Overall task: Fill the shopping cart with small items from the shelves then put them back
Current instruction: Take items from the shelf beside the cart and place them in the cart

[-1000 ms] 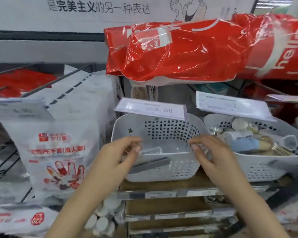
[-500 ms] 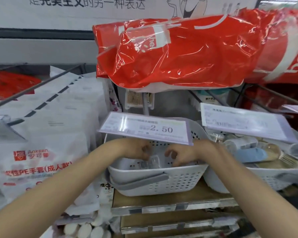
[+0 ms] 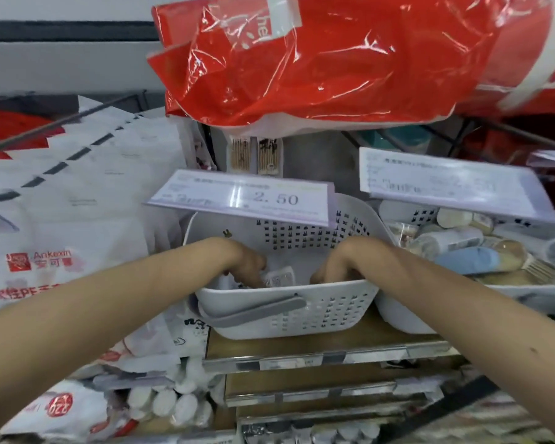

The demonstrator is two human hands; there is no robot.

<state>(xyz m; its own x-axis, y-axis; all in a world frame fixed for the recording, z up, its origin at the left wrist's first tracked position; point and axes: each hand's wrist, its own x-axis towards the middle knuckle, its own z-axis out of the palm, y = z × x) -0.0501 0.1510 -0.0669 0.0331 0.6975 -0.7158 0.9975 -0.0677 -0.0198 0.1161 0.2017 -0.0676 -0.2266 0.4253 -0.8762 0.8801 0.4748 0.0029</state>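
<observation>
Big red plastic-wrapped pack [image 3: 318,59] overhangs the top shelf, filling the upper middle. White bags with red print [image 3: 61,225] are stacked to the left.

White perforated basket [image 3: 334,310] sits on the wooden shelf [image 3: 382,339], dead centre, grey handle [image 3: 257,310] folded down across its front wall. A second white basket [image 3: 407,318] touches it on the right, full of small bottles and tubes [image 3: 468,251].

Price card reading 2.50 [image 3: 241,197] juts out over the back rim of the centre basket; a blurred card [image 3: 446,184] does the same over the right one.

Both forearms reach in over the front rim. Left hand [image 3: 247,262] is inside the basket, left of centre, fingers pointed down and curled. Right hand [image 3: 343,267] is inside at right of centre, fingers bent down behind the front wall — tips hidden.

Small clear-wrapped packet [image 3: 277,277] lies in the basket between the two hands, touching the left fingers, clear of the right hand. Left fingers look to be pinching its left edge, but the rim and blur hide the contact — can't tell for sure. Right hand's grasp: can't tell, nothing visible in it.
</observation>
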